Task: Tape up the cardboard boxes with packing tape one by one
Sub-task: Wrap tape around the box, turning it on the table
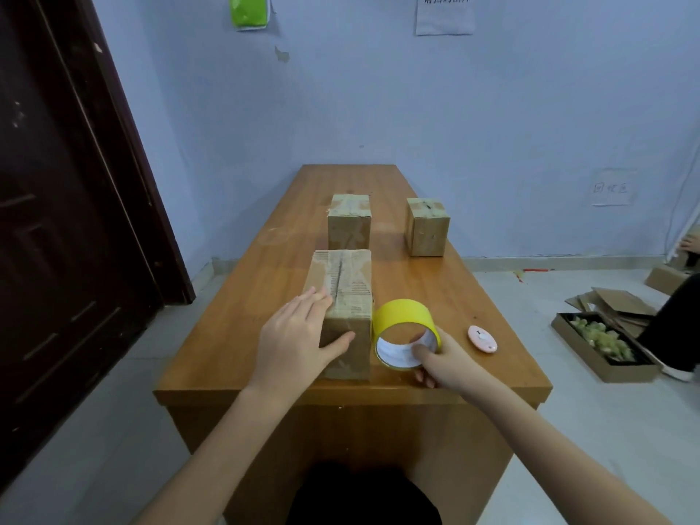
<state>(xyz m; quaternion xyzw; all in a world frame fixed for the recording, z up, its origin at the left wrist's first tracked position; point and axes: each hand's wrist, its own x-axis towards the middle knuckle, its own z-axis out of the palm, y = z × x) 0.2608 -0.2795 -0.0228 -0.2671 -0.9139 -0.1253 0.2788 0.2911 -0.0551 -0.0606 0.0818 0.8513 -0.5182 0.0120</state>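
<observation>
**A:** so where's everything at? Left hand [299, 335] lies flat on the near box [342, 297], fingers straight on top, thumb down the front. Right hand [441, 359] pinches the tape [403, 327], thumb inside the core, just right of the box on the counter [435, 282].

**B:** Box looks light and stiff, so probably hold it down from the top. Its long axis and seam run away from the hand. The roll's hole faces the person.
</observation>
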